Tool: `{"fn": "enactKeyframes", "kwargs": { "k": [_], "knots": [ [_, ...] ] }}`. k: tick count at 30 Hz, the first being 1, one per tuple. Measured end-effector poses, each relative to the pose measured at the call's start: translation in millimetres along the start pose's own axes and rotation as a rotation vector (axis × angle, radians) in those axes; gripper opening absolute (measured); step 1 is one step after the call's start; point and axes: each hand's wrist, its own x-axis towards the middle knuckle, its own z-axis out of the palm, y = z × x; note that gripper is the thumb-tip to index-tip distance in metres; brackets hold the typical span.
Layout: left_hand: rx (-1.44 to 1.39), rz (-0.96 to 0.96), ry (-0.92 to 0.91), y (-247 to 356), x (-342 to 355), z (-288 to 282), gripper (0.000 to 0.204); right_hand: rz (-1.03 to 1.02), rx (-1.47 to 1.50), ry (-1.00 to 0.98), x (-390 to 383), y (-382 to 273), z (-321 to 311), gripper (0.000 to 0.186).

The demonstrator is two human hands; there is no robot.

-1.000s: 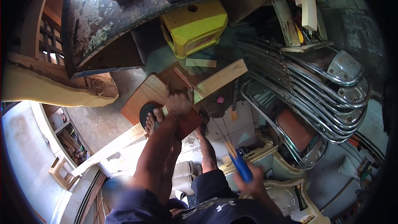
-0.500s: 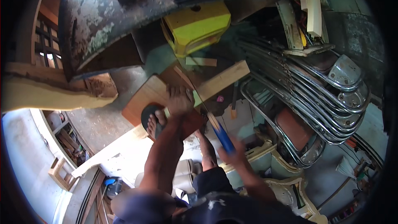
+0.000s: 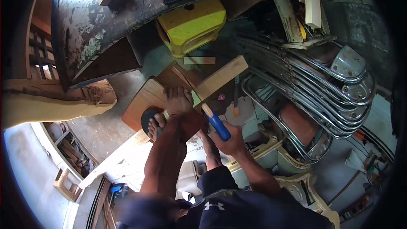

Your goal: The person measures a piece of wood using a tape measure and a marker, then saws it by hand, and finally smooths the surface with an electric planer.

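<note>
Pale wooden plank (image 3: 222, 75), one piece, slants toward the far right at the middle of the scene, with the left hand (image 3: 178, 100) laid over it, palm hidden, so I cannot tell whether those fingers grip. Clamped around the blue handle (image 3: 220, 130) of one saw (image 3: 207, 110), the right hand (image 3: 230, 140) is nearer and to the right. Farther off are one short wooden strip (image 3: 199, 60) and, beyond it, one yellow stool (image 3: 193, 23).
</note>
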Motion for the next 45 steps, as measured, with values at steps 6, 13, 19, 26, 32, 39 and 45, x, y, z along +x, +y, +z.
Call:
{"fn": "enactKeyframes", "kwargs": {
  "k": [6,13,19,26,32,39,45],
  "knots": [
    [0.099,0.013,0.015,-3.2,0.2,-11.7,0.023,0.574,0.2,-0.248,-191.6,-1.7,-84.5,0.05],
    [-0.012,0.029,0.044,9.4,6.9,-9.2,0.021,0.04,0.046,0.049,7.1,-12.1,-4.4,0.015],
    [0.012,0.117,0.117,-17.5,-7.4,-2.9,0.02,0.189,0.09,-0.164,-152.4,-37.0,-78.0,0.053],
    [-0.004,0.077,0.074,9.8,8.0,-7.4,0.017,0.044,-0.065,0.082,-14.8,35.4,8.8,0.02],
    [-0.041,-0.017,0.011,-2.5,-2.8,-13.0,0.016,0.145,0.024,-0.078,-145.6,-25.9,-64.6,0.039],
    [-0.056,-0.01,0.014,-3.1,-5.2,-10.7,0.016,0.021,-0.01,-0.015,22.7,11.7,21.7,0.02],
    [-0.101,-0.038,-0.007,3.2,-6.7,-20.1,0.018,0.629,0.885,-0.021,-166.9,-13.0,-63.0,0.044]
  ]
}}
